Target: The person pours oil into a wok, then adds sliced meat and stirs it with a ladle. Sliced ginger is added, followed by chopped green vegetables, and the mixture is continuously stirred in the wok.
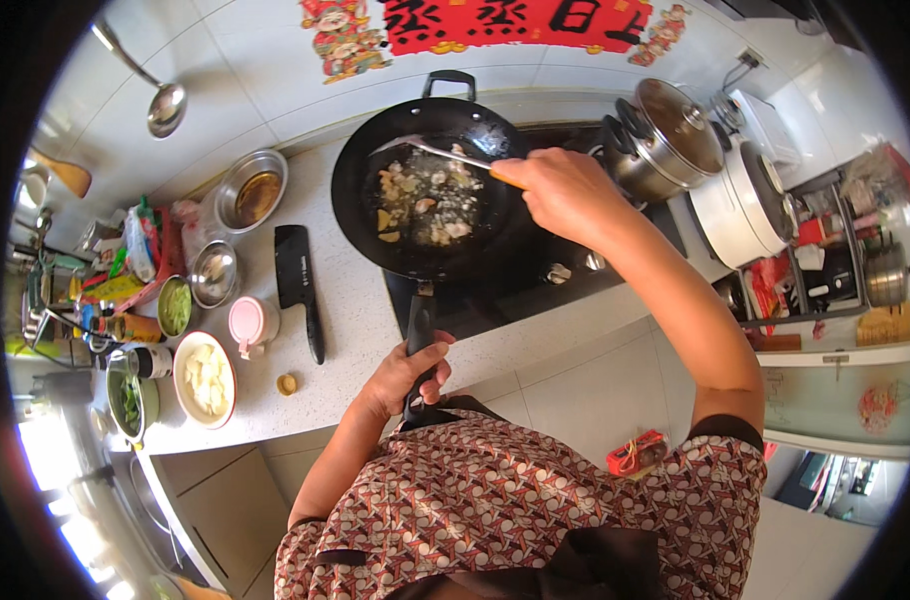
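Observation:
A black wok (350, 195) rests on the dark cooktop (485, 304), with pale chopped pieces and bubbling oil (432, 199) inside. My left hand (413, 369) is closed around the wok's long black handle (422, 319). Held by its wooden grip in my right hand (563, 191), a metal spatula (455, 155) reaches into the wok, its blade at the far left of the food. To the left of the wok, a black cleaver (296, 274) lies flat on the speckled counter (350, 390).
Left on the counter stand a bowl of pale slices (205, 380), a bowl of green vegetables (130, 397), a pink-lidded jar (252, 322) and metal bowls (214, 274). A lidded steel pot (657, 142) and a white cooker (740, 202) stand right of the wok. A ladle (166, 110) hangs on the wall.

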`<state>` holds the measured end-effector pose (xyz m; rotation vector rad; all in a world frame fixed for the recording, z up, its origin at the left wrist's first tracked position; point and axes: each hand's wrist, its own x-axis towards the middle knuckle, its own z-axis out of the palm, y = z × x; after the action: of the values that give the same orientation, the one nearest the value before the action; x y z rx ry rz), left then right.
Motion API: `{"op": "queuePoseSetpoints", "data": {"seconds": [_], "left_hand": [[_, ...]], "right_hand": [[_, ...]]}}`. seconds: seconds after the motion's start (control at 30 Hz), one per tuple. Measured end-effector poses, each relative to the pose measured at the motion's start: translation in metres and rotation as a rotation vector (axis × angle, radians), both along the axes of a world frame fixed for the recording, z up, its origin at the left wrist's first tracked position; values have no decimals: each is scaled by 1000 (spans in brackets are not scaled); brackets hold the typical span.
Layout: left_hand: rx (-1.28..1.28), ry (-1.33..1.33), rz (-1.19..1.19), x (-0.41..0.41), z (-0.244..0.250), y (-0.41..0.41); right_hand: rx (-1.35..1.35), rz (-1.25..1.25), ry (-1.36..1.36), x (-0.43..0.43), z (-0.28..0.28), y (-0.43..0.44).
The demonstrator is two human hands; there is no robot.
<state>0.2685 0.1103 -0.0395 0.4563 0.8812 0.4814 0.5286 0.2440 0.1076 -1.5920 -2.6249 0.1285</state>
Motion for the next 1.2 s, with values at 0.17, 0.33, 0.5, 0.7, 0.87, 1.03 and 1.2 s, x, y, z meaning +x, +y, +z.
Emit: {"op": "queuePoseSetpoints", "data": {"seconds": [0.17, 0.33, 0.5, 0.7, 0.87, 1.03, 1.2], "left_hand": [[34, 38, -18, 2, 4, 0], [42, 54, -12, 1, 4, -2], [35, 77, -20, 5, 9, 1], [45, 88, -6, 4, 10, 1], [20, 98, 24, 5, 8, -2], [-18, 49, 26, 5, 4, -1], [-36, -3, 47, 8, 0, -2]], "right_hand": [[-44, 58, -29, 29, -7, -19], [-83, -36, -56, 55, 11, -49], [-107, -80, 106, 68, -37, -53], [-486, -435, 970, 128, -99, -44], [-204, -573, 805, 144, -207, -65], [-147, -500, 638, 119, -272, -72], [-263, -502, 627, 123, -264, -64]]}}
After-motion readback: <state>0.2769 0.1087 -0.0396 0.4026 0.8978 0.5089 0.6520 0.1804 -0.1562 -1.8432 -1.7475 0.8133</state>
